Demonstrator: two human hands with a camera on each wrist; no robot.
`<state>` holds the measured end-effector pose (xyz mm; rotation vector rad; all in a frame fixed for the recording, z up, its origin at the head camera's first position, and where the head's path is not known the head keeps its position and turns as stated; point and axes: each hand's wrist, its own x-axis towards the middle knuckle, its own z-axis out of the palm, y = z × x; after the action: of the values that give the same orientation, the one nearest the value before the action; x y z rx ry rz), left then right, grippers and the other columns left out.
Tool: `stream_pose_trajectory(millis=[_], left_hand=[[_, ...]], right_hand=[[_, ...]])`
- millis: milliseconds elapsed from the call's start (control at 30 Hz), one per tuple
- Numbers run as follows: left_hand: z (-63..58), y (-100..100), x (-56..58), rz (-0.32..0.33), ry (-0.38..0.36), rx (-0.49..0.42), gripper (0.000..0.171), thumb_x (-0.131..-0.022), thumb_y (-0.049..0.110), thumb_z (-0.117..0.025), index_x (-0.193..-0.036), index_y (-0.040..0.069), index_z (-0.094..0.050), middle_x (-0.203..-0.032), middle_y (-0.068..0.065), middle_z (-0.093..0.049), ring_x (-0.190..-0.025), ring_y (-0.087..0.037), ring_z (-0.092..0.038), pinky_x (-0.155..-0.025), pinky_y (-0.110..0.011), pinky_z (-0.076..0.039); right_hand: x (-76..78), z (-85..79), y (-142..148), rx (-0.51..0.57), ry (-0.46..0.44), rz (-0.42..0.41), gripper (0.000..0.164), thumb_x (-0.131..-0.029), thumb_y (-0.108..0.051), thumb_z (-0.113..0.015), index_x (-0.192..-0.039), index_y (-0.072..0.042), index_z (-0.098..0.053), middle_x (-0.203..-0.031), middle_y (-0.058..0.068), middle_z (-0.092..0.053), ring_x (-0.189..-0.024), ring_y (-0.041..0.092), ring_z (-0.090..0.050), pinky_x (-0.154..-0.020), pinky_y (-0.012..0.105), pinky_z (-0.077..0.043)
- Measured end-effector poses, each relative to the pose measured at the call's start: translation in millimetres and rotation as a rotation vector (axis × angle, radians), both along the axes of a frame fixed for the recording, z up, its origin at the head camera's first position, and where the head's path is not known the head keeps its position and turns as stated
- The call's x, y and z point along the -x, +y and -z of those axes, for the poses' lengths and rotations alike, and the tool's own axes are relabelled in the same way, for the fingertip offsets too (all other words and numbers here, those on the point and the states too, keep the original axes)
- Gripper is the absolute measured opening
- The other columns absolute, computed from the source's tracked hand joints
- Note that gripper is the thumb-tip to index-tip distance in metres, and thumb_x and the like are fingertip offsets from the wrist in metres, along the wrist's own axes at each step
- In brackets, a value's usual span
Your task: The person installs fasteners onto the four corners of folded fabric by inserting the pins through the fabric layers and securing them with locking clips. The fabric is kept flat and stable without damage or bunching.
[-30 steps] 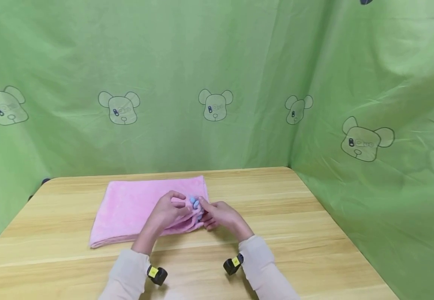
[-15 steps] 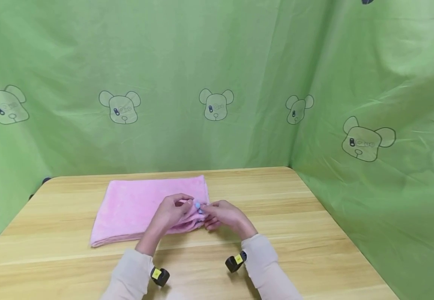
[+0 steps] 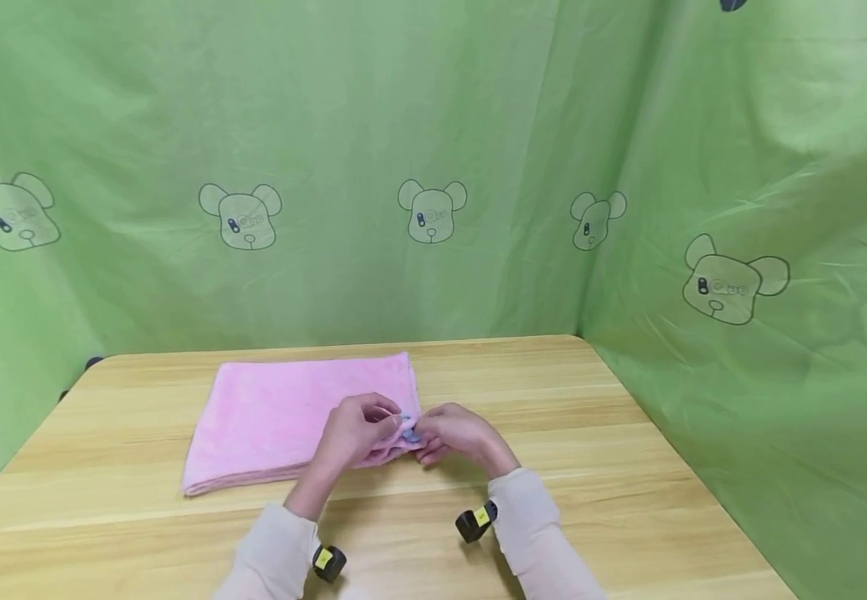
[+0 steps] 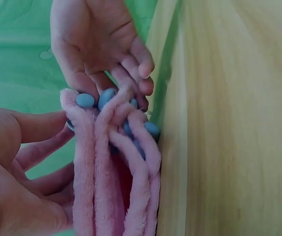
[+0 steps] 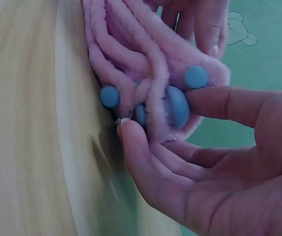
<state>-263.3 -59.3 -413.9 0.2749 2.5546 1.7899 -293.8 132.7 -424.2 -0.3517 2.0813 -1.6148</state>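
Note:
A folded pink plush cloth (image 3: 276, 408) lies on the table, its near right corner bunched up between both hands. Blue round buttons (image 5: 196, 76) line the layered edges there, seen close up in both wrist views. My left hand (image 3: 354, 432) pinches a layer of the cloth by its edge, thumb and forefinger near a blue button (image 4: 85, 101). From the other side, my right hand (image 3: 465, 435) has a finger against a larger blue button (image 5: 179, 107) and the other fingers curled under the cloth's edge, pinching it. Some layers and buttons are hidden behind the fingers.
The wooden table (image 3: 553, 500) extends around the cloth. Green curtains (image 3: 343, 275) printed with bear heads hang behind it and at both sides. Each wrist carries a small black camera (image 3: 328, 564) near its light sleeve (image 3: 276, 546).
Both hands have shifted slightly right and nearer, the left one more. The buttoned corner has been lowered and turned with them; fewer blue buttons show between the fingers.

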Motion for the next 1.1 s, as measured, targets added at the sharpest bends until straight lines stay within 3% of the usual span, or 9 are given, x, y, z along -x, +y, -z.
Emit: stream_pose_trajectory(millis=[133, 233, 400, 500, 633, 767, 900, 1100], left_hand=[[0.9, 4.7, -0.6, 0.013, -0.104, -0.094, 0.012, -0.084, 0.0, -0.071, -0.095, 0.004, -0.07, -0.089, -0.014, -0.067, -0.071, -0.031, -0.067, -0.06, -0.041, -0.059], [1.0, 6.8, -1.2, 0.008, -0.106, -0.09, 0.011, -0.083, 0.001, -0.072, -0.093, 0.005, -0.07, -0.088, -0.014, -0.067, -0.072, -0.031, -0.067, -0.06, -0.042, -0.059], [0.7, 8.6, -2.4, -0.001, -0.034, -0.025, 0.004, -0.085, 0.003, -0.071, -0.088, 0.005, -0.072, -0.08, -0.011, -0.069, -0.069, -0.025, -0.066, -0.059, -0.043, -0.059], [0.9, 8.6, -2.5, 0.006, -0.016, 0.011, 0.007, -0.083, 0.002, -0.073, -0.089, 0.005, -0.073, -0.081, -0.009, -0.069, -0.069, -0.021, -0.065, -0.06, -0.041, -0.059], [1.6, 7.8, -2.7, 0.021, -0.013, 0.09, 0.023, -0.079, 0.006, -0.078, -0.101, 0.003, -0.071, -0.09, -0.012, -0.069, -0.076, -0.02, -0.064, -0.061, -0.036, -0.059], [3.0, 6.7, -2.3, 0.05, 0.018, 0.2, 0.036, -0.078, 0.014, -0.081, -0.11, 0.001, -0.069, -0.1, -0.017, -0.068, -0.084, -0.024, -0.063, -0.066, -0.033, -0.058], [5.4, 6.3, -1.4, 0.052, 0.064, 0.294, 0.04, -0.076, 0.018, -0.083, -0.11, 0.004, -0.069, -0.106, -0.016, -0.067, -0.091, -0.027, -0.062, -0.076, -0.039, -0.056], [8.8, 6.4, -0.2, 0.052, 0.104, 0.329, 0.041, -0.073, 0.019, -0.084, -0.108, 0.006, -0.069, -0.107, -0.014, -0.067, -0.096, -0.029, -0.06, -0.084, -0.046, -0.052]], right_hand=[[-0.3, -3.1, 3.4, -0.01, 0.001, 0.029, 0.03, -0.089, -0.005, -0.059, -0.109, 0.017, -0.056, -0.091, 0.027, -0.066, -0.083, 0.042, -0.064, -0.076, 0.047, -0.057], [-1.7, -8.0, 4.5, -0.018, 0.023, 0.077, 0.033, -0.092, -0.007, -0.058, -0.115, 0.016, -0.052, -0.091, 0.022, -0.066, -0.083, 0.041, -0.064, -0.076, 0.047, -0.057], [-4.2, -17.1, 2.6, -0.038, 0.088, 0.103, 0.045, -0.096, -0.013, -0.059, -0.131, 0.012, -0.044, -0.091, 0.019, -0.065, -0.082, 0.035, -0.064, -0.076, 0.048, -0.056], [-4.1, -17.4, 0.5, -0.054, 0.115, 0.072, 0.051, -0.091, -0.005, -0.061, -0.137, 0.008, -0.043, -0.087, 0.019, -0.066, -0.079, 0.033, -0.065, -0.077, 0.049, -0.056], [-3.2, -12.5, -1.1, -0.073, 0.133, 0.061, 0.052, -0.084, 0.007, -0.058, -0.135, 0.007, -0.048, -0.081, 0.016, -0.067, -0.072, 0.029, -0.065, -0.074, 0.047, -0.057], [-2.4, -6.7, -2.0, -0.116, 0.147, 0.083, 0.053, -0.079, 0.008, -0.059, -0.132, 0.005, -0.052, -0.078, 0.013, -0.068, -0.068, 0.025, -0.065, -0.067, 0.04, -0.058], [-1.4, -2.5, -3.2, -0.16, 0.17, 0.099, 0.053, -0.077, 0.006, -0.062, -0.129, 0.004, -0.055, -0.076, 0.011, -0.068, -0.068, 0.024, -0.065, -0.063, 0.035, -0.057], [0.4, 1.4, -5.9, -0.176, 0.177, 0.112, 0.054, -0.075, 0.006, -0.063, -0.128, 0.005, -0.055, -0.075, 0.012, -0.068, -0.068, 0.022, -0.066, -0.068, 0.041, -0.059]])
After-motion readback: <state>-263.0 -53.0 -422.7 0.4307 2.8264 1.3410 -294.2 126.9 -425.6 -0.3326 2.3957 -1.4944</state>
